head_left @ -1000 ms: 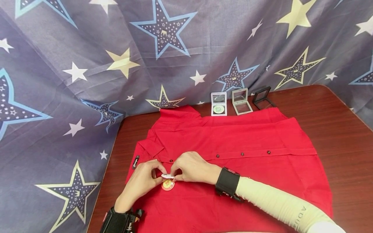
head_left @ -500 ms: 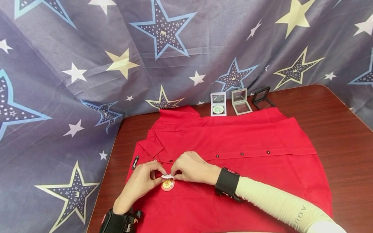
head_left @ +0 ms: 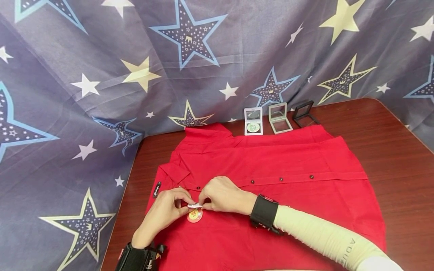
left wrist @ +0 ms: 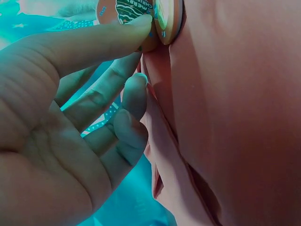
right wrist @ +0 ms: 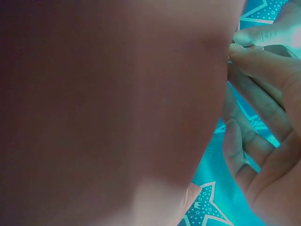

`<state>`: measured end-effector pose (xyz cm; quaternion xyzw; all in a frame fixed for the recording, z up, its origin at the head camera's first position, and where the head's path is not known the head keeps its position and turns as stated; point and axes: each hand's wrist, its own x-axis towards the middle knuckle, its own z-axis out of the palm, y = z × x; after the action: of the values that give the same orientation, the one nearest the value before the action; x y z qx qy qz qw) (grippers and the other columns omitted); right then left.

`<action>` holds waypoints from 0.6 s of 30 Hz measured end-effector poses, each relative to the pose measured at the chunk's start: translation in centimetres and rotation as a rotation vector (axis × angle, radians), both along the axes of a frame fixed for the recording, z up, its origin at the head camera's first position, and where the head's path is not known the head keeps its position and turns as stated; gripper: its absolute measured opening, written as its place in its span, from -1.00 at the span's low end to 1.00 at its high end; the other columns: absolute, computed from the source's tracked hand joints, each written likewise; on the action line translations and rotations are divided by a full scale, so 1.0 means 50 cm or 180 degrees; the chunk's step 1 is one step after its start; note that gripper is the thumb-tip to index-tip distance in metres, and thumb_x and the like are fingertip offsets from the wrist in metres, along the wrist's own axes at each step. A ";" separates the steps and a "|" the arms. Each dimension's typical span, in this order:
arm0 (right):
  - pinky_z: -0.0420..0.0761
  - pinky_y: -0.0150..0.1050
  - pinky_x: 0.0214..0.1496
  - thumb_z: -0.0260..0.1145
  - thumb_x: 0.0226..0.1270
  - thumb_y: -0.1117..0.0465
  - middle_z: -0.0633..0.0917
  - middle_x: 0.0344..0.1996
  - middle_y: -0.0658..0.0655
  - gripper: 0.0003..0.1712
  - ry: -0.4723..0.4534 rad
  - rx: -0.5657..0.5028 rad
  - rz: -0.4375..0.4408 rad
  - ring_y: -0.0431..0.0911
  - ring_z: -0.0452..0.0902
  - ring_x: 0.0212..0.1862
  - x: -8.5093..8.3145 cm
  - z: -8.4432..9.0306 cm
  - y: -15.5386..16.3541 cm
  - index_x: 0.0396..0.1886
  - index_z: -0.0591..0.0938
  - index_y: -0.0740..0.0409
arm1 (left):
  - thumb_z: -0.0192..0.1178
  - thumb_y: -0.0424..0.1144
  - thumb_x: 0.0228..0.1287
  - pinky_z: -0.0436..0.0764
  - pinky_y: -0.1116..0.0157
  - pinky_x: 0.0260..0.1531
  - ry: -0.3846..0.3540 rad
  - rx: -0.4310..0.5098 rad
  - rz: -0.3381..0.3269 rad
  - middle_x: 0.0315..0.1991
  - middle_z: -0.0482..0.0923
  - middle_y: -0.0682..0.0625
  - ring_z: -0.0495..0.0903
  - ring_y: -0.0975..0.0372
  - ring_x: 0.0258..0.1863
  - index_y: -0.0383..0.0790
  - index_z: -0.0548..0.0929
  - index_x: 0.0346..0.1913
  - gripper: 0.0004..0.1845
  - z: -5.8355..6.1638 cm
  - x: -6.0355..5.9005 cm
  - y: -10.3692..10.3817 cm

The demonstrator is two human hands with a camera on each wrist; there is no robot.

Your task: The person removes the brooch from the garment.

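Nothing much has shifted since a second ago: both my hands stay pinched on the small white badge (head_left: pixel 194 205), tilted on edge just above the round orange badge (head_left: pixel 194 215) lying on the red shirt (head_left: pixel 271 169). My left hand (head_left: pixel 166 212) holds it between thumb and fingertips from the left, my right hand (head_left: pixel 222 195) from the right. Printing on the badge is too small to read. Beyond the shirt's far edge stand three small display cases (head_left: pixel 278 117); the white one holds a green disc. Bare wooden table (head_left: pixel 400 150) lies right of the shirt.
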<state>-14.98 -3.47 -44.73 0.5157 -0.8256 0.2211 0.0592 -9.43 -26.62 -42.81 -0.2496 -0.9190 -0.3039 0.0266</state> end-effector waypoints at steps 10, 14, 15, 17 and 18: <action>0.54 -0.35 -0.37 0.59 0.14 0.06 0.70 -0.50 -0.40 -0.87 0.0144 0.0002 0.0040 -0.41 0.53 -0.44 0.002 -0.002 -0.001 -0.38 0.83 -0.36 | 0.55 -0.56 -0.12 0.51 0.45 -0.51 -0.0059 -0.0095 0.0032 -0.33 0.66 0.19 0.52 0.38 -0.49 -0.03 0.82 -0.41 -0.68 0.002 0.005 0.004; 0.55 -0.33 -0.31 0.58 0.13 0.06 0.70 -0.50 -0.41 -0.87 0.0181 0.0034 0.0047 -0.41 0.54 -0.43 0.004 -0.001 -0.002 -0.38 0.84 -0.36 | 0.52 -0.60 -0.13 0.53 0.45 -0.50 -0.0091 -0.0086 -0.0017 -0.32 0.66 0.16 0.57 0.28 -0.47 -0.05 0.81 -0.42 -0.67 0.004 0.004 0.005; 0.56 -0.32 -0.28 0.58 0.13 0.07 0.70 -0.50 -0.42 -0.87 0.0182 0.0044 0.0047 -0.41 0.55 -0.42 0.004 -0.001 -0.002 -0.38 0.84 -0.36 | 0.51 -0.61 -0.13 0.53 0.45 -0.49 -0.0088 -0.0089 -0.0036 -0.32 0.66 0.15 0.58 0.25 -0.47 -0.06 0.81 -0.42 -0.67 0.005 0.004 0.005; 0.55 -0.31 -0.24 0.58 0.13 0.06 0.69 -0.50 -0.43 -0.87 0.0187 0.0066 0.0050 -0.41 0.56 -0.41 0.005 0.001 -0.002 -0.39 0.83 -0.37 | 0.50 -0.62 -0.12 0.53 0.45 -0.48 -0.0097 -0.0093 -0.0062 -0.32 0.66 0.14 0.59 0.22 -0.46 -0.07 0.81 -0.42 -0.66 0.006 0.003 0.006; 0.56 -0.30 -0.23 0.58 0.13 0.07 0.70 -0.49 -0.42 -0.87 0.0185 0.0072 0.0051 -0.40 0.57 -0.40 0.005 0.002 -0.002 -0.38 0.83 -0.37 | 0.50 -0.63 -0.12 0.53 0.45 -0.48 -0.0107 -0.0096 -0.0068 -0.32 0.66 0.14 0.59 0.22 -0.46 -0.07 0.81 -0.42 -0.66 0.007 0.003 0.006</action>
<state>-14.73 -3.56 -44.64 0.5290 -0.8219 0.1972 0.0755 -9.30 -26.32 -42.45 -0.2547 -0.9211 -0.2945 0.0042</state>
